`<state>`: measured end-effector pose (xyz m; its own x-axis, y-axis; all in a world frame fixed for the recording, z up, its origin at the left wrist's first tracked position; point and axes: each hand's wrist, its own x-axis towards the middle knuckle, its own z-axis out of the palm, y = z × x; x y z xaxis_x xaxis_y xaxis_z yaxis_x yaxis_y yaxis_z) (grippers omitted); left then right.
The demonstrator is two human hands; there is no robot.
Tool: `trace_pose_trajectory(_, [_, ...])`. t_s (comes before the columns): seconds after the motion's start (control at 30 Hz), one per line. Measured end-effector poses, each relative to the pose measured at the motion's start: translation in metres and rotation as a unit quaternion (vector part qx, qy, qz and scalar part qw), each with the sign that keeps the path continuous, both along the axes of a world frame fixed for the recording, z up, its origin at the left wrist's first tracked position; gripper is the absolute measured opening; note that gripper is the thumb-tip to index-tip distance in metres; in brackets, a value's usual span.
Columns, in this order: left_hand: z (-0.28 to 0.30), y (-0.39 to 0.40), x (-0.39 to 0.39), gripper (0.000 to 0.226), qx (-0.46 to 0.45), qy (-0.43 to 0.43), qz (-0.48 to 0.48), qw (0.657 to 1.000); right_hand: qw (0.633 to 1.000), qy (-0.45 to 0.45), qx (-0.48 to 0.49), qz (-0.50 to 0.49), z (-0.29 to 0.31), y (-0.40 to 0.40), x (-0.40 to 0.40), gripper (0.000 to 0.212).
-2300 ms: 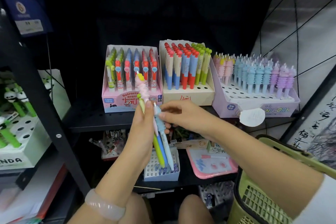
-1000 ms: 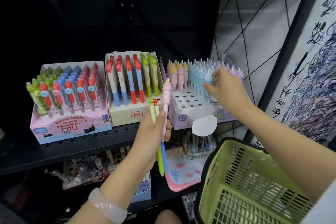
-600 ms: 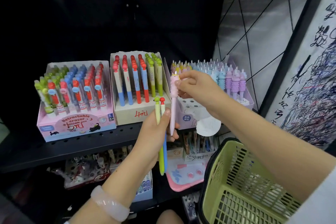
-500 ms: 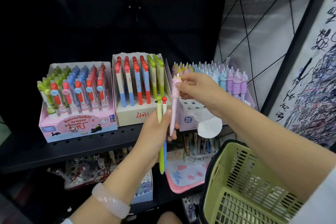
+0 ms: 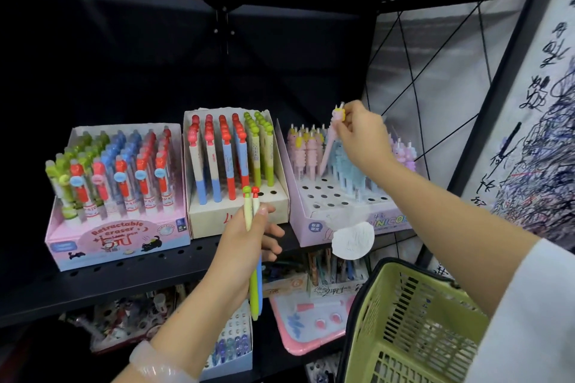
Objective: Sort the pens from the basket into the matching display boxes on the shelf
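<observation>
My right hand [image 5: 362,134] pinches the top of a pink unicorn pen [image 5: 330,143], held tilted over the lilac unicorn display box [image 5: 323,196] on the right of the shelf, its tip down among the pink pens. My left hand [image 5: 249,236] grips two pens upright [image 5: 252,258], one green-capped and one red-capped, in front of the beige box [image 5: 217,221] of matching pens. The green basket [image 5: 413,320] hangs at lower right under my right forearm.
A pink retractable-eraser pen box [image 5: 118,236] stands at the shelf's left. The black perforated shelf [image 5: 93,283] has another shelf close above. Below are a pink tray [image 5: 298,342] and more stationery. A scribbled paper panel [image 5: 535,140] sits at the right.
My right hand took the pink unicorn pen out of my left hand and carried it up and right over the unicorn box. My left hand keeps two pens.
</observation>
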<state>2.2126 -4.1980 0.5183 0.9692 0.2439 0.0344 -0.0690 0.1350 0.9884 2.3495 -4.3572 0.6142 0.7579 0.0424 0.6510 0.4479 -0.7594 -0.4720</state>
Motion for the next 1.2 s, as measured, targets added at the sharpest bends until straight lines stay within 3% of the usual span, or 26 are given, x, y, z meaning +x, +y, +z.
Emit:
trace_pose_trajectory(0.13, [-0.002, 0.003, 0.001, 0.021, 0.004, -0.01, 0.004, 1.0, 1.0, 0.006, 0.028, -0.007, -0.005, -0.006, 0.009, 0.023])
trace_pose_trajectory(0.4, [-0.001, 0.0, 0.004, 0.02, 0.003, -0.02, -0.012, 1.0, 1.0, -0.002, -0.016, -0.014, -0.004, -0.011, 0.012, 0.026])
trace_pose_trajectory(0.77, [-0.012, 0.0, 0.008, 0.02, -0.006, -0.008, -0.021, 1.0, 0.987, 0.069, -0.136, -0.049, 0.003, -0.004, 0.02, 0.027])
trace_pose_trajectory(0.97, [-0.014, -0.002, 0.007, 0.02, -0.005, -0.011, -0.022, 1.0, 0.996, 0.078, -0.053, 0.0, -0.002, 0.0, 0.017, 0.026])
trace_pose_trajectory(1.2, [-0.016, -0.003, 0.008, 0.02, -0.008, -0.001, -0.021, 1.0, 0.973, 0.051, -0.221, -0.052, 0.006, 0.003, 0.022, 0.018])
